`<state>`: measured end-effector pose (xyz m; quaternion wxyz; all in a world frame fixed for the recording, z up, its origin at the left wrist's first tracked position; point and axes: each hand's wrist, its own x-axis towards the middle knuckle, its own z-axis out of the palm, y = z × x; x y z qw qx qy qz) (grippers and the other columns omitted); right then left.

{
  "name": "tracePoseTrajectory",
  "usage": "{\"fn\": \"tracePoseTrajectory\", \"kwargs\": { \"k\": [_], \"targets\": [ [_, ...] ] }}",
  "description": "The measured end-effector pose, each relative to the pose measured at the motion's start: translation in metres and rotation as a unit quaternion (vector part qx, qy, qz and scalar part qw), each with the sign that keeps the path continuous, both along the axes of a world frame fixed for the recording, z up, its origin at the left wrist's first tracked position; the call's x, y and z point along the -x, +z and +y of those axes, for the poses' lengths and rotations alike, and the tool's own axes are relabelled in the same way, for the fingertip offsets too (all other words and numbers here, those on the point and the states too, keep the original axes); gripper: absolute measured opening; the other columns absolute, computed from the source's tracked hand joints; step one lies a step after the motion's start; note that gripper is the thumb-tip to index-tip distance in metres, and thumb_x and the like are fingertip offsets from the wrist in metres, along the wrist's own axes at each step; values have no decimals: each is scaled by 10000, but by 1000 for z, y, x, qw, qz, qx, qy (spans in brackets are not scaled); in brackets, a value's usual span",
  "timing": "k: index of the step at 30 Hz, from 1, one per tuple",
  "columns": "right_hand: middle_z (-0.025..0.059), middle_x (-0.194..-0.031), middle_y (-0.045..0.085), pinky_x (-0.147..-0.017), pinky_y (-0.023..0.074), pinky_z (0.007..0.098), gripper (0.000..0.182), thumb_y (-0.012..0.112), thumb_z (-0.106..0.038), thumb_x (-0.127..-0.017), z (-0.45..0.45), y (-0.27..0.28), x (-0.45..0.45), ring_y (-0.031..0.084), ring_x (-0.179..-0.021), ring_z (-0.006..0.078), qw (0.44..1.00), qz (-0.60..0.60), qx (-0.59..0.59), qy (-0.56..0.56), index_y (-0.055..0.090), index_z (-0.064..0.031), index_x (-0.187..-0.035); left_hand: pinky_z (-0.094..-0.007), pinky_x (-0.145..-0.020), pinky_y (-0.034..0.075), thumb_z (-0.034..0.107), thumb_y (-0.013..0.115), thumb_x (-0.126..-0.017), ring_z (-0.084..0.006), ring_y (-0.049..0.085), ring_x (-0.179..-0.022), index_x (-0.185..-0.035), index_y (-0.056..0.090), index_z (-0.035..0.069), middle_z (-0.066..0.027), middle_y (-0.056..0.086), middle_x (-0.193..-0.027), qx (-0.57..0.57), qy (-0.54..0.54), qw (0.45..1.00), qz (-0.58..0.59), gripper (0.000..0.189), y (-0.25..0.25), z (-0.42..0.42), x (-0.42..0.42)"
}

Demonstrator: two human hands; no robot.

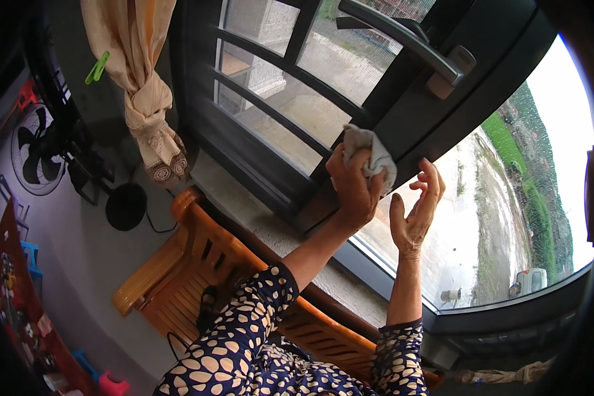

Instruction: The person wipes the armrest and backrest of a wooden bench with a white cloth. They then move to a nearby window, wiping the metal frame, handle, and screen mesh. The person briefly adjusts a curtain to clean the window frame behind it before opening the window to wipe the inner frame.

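Note:
A crumpled pale grey cloth (371,157) is bunched in the fingers of my left hand (354,185). The cloth lies at the lower part of a dark window sash (376,126), seemingly against its frame. To the right, my right hand (418,210) is raised with its fingers apart and slightly curled. It holds nothing and is in front of the bright window glass (468,198); whether it touches the glass I cannot tell. Higher on the sash is a grey metal lever handle (411,42). Dark bars cross the sash's mesh-covered panes (302,109).
A slatted wooden bench (178,297) stands below my arms, along the sill (242,198). A knotted beige curtain (148,104) with a green clothes peg (97,68) hangs at left. Beyond are a black fan (37,148) and a red-brown table (17,297) bearing small items.

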<state>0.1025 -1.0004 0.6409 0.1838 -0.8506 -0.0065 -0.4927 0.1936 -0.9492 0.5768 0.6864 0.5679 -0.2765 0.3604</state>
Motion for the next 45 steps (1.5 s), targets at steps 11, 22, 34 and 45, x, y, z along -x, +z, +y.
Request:
{"fn": "tracePoseTrajectory", "kwargs": {
  "k": [11, 22, 34, 45],
  "targets": [
    [169, -1244, 528, -980, 387, 413, 553, 590, 95, -690, 15, -21, 2, 493, -1178, 317, 994, 61, 83, -49, 565, -39, -1227, -440, -999, 316, 113, 579, -935, -331, 382, -1126, -1286, 447, 88, -202, 343, -1241, -1, -2, 981, 192, 375, -74, 19, 7],
    [80, -1141, 518, -743, 458, 255, 530, 479, 125, -758, 31, -50, -5, 523, -1020, 159, 984, 4, -179, -6, 530, -36, -1260, -473, -896, 394, 85, 778, -713, -384, 441, -1077, -1339, 456, 78, -225, 409, -1227, -41, -25, 992, -120, 704, 4, 25, -17],
    [86, -1176, 532, -742, 459, 254, 542, 516, 104, -757, 47, -52, -5, 522, -1026, 154, 978, 17, -194, -70, 538, -62, -1272, -483, -873, 385, 78, 865, -611, -385, 446, -1062, -1316, 425, 73, -232, 439, -1179, -144, -75, 982, -94, 830, -76, 42, -29],
    [98, -1211, 498, -716, 484, 264, 522, 542, 82, -737, 60, -59, -15, 524, -1004, 176, 975, 18, -171, -140, 556, -62, -1239, -464, -912, 405, -32, 813, -579, -406, 438, -1104, -1313, 438, 112, -196, 407, -1240, -197, -173, 957, -123, 837, -95, 63, -53]
  ]
}}
